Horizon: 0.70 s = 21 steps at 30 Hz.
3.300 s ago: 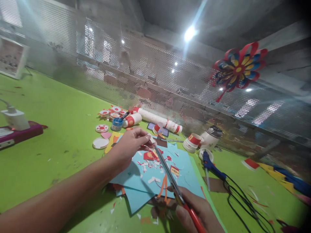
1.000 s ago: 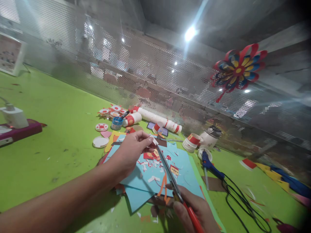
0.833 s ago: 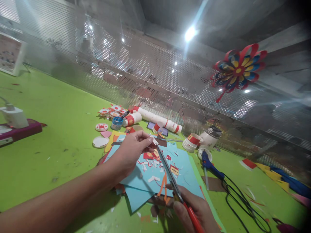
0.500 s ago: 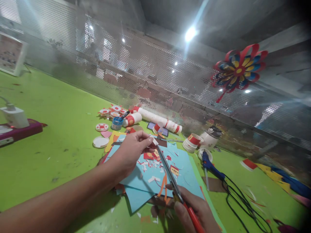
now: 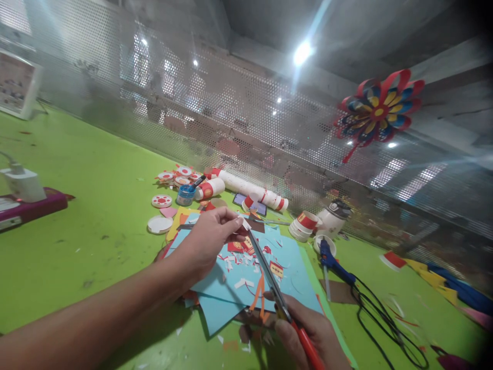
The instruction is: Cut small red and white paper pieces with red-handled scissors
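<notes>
My left hand (image 5: 211,237) pinches a small piece of white paper (image 5: 245,224) between thumb and fingers. Long-bladed scissors (image 5: 270,275) with red handles are gripped in my right hand (image 5: 310,326), their tips against the paper's edge. The blades look closed or almost so. Below both hands lie light blue paper sheets (image 5: 296,257), strewn with red and white scraps (image 5: 244,263) and orange strips (image 5: 260,293). A red-and-yellow paper piece (image 5: 276,269) rests just right of the blades.
Behind are a blue jar (image 5: 186,195), white tubes with red bands (image 5: 246,186) and a phone (image 5: 259,206). At right, stacked paper cups (image 5: 303,227) stand near a blue glue gun (image 5: 335,264) with a looping black cord. A purple power strip (image 5: 42,208) sits left on the green table (image 5: 115,205).
</notes>
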Available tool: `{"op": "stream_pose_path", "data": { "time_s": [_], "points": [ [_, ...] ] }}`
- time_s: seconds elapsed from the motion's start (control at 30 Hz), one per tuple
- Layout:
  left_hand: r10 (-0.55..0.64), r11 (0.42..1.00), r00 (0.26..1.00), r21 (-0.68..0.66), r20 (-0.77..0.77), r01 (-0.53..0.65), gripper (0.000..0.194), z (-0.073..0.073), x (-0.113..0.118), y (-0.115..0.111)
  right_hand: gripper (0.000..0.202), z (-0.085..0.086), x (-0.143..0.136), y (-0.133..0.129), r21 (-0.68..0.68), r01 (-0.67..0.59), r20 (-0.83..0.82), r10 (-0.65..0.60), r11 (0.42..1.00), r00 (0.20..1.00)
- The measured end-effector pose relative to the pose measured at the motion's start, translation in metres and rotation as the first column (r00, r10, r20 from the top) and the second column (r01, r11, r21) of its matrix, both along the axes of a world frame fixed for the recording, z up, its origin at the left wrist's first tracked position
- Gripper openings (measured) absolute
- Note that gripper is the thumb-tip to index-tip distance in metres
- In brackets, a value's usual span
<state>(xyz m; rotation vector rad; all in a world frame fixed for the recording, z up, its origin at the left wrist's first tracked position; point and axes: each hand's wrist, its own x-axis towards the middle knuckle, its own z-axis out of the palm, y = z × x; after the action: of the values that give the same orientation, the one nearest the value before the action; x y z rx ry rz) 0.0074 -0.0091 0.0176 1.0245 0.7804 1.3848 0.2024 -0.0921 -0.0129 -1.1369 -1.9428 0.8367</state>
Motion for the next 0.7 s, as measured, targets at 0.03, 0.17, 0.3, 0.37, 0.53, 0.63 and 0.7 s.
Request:
{"op": "stream_pose_path", "data": {
  "time_s": [0.03, 0.17, 0.3, 0.37, 0.53, 0.63, 0.7],
  "points": [
    [-0.001, 1.000, 1.000, -0.001, -0.001, 0.001, 0.013, 0.0000, 0.0000, -0.0001, 0.038, -0.0002, 0.0001, -0.0001, 0.003, 0.007, 0.004, -0.007, 1.000, 1.000],
    [0.002, 1.000, 1.000, 0.001, -0.009, -0.002, 0.013, 0.0005, 0.0006, -0.0009, 0.035, -0.0049, 0.0021, 0.0006, 0.032, 0.032, 0.009, -0.032, 0.999, 0.999],
    [-0.001, 1.000, 1.000, -0.002, -0.008, 0.001, 0.012, 0.0007, 0.0006, -0.0010, 0.035, -0.0087, 0.0035, 0.0018, 0.002, 0.021, -0.005, -0.021, 1.000, 1.000],
    [0.001, 1.000, 1.000, 0.001, -0.004, -0.001, 0.012, 0.0009, 0.0002, -0.0011, 0.035, -0.0075, 0.0026, 0.0019, 0.000, 0.022, -0.010, -0.022, 1.000, 1.000],
    [0.007, 1.000, 1.000, 0.003, -0.023, -0.007, 0.012, 0.0029, -0.0012, -0.0017, 0.044, -0.0026, -0.0019, 0.0011, -0.017, -0.007, -0.047, 0.006, 1.000, 0.999],
    [0.006, 1.000, 0.999, -0.009, -0.040, -0.007, 0.013, 0.0052, -0.0026, -0.0014, 0.042, -0.0021, -0.0021, 0.0007, -0.041, -0.024, -0.085, 0.020, 0.999, 0.996],
    [-0.012, 1.000, 0.999, -0.010, -0.048, 0.011, 0.013, 0.0068, -0.0042, -0.0007, 0.044, -0.0018, -0.0008, 0.0006, -0.046, -0.017, -0.074, 0.013, 0.999, 0.997]
  ]
}}
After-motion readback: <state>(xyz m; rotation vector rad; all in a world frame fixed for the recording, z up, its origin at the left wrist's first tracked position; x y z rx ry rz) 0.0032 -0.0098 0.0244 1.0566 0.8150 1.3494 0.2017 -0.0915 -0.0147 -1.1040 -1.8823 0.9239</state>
